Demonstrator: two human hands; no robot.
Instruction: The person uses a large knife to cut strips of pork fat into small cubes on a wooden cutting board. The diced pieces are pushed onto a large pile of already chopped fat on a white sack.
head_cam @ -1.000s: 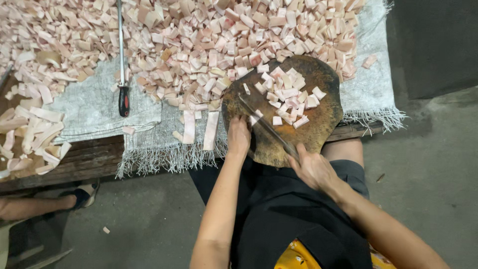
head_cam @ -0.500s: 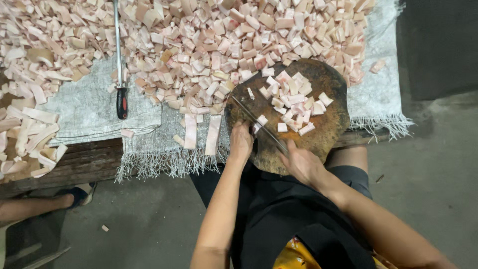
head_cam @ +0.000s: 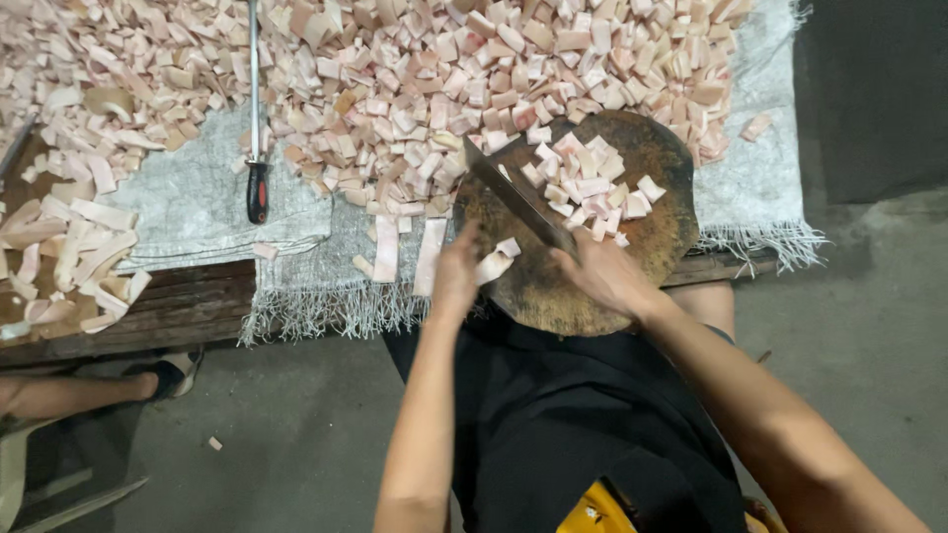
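My right hand (head_cam: 604,273) grips the handle of a broad cleaver (head_cam: 513,193), whose blade lies across a round dark wooden chopping block (head_cam: 652,232). A heap of pale pink cut pieces (head_cam: 588,188) sits on the block beyond the blade. My left hand (head_cam: 456,268) rests at the block's near left edge, fingers on a small pink strip (head_cam: 497,261) beside the blade. Two longer pink strips (head_cam: 407,252) lie just left of that hand on the cloth.
A large pile of pink chunks (head_cam: 415,69) covers a grey woven cloth (head_cam: 197,202) on a wooden table (head_cam: 168,306). A sharpening steel with a black and red handle (head_cam: 257,188) lies on the cloth. More strips (head_cam: 69,252) lie far left. Another person's leg (head_cam: 69,390) shows below the table.
The cleaver has swung from lying near the block's front edge to pointing up and left across the block. My left hand moved slightly left onto a strip.
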